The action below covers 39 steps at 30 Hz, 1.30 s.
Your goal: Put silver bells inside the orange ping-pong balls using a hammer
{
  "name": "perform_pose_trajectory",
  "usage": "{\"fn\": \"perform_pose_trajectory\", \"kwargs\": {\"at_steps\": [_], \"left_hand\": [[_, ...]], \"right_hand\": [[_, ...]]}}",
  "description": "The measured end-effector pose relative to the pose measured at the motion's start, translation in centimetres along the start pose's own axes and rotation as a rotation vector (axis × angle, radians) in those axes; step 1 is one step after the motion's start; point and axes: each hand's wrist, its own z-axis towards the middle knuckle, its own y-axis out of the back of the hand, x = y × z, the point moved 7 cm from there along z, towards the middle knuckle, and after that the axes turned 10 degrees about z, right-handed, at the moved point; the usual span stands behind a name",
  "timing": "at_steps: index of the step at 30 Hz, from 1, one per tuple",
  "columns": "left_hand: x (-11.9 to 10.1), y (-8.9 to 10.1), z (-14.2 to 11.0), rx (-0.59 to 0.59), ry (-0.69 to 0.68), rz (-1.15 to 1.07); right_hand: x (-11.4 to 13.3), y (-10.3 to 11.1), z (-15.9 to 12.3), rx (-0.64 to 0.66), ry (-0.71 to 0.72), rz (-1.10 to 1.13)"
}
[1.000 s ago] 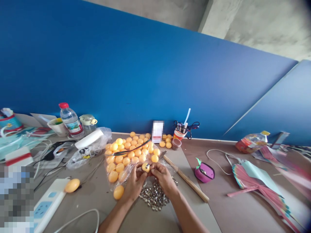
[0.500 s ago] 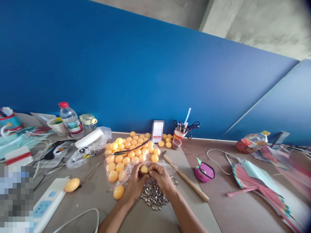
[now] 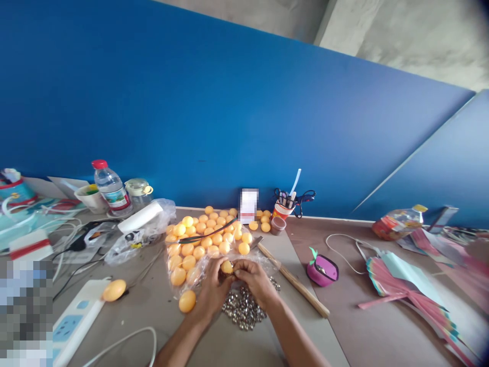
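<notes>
My left hand (image 3: 214,279) is closed around an orange ping-pong ball (image 3: 226,266), whose top shows between the fingers. My right hand (image 3: 250,276) meets it from the right, thumb and fingers pinched together against the ball's side. Whatever sits in that pinch is too small and covered to name. Under and between the wrists lies a heap of small shiny silver beads (image 3: 244,310). A clear plastic bag (image 3: 169,275) full of orange balls (image 3: 198,252) spreads just beyond my left hand, and one loose orange ball (image 3: 187,301) rests beside my left wrist.
A wooden-handled tool (image 3: 298,285) lies right of the beads. A purple pouch (image 3: 323,270), a pen cup (image 3: 282,210) and a pink fan (image 3: 397,285) are farther right. On the left are a power strip (image 3: 72,326), another orange ball (image 3: 114,290) and a water bottle (image 3: 112,189).
Both hands stay together at the ball, with barely any shift of the fingers. The whole view has moved very slightly.
</notes>
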Motion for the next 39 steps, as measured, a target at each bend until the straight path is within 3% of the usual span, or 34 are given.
{"fn": "perform_pose_trajectory", "kwargs": {"at_steps": [15,39], "left_hand": [[0.1,-0.2,-0.3,0.005,-0.049,0.086],[0.1,-0.1,-0.4,-0.012,-0.115,0.171]], "right_hand": [[-0.8,0.5,0.1,-0.045,-0.074,-0.008],[-1.4,0.1,0.1,-0.147,0.041,-0.048]]}}
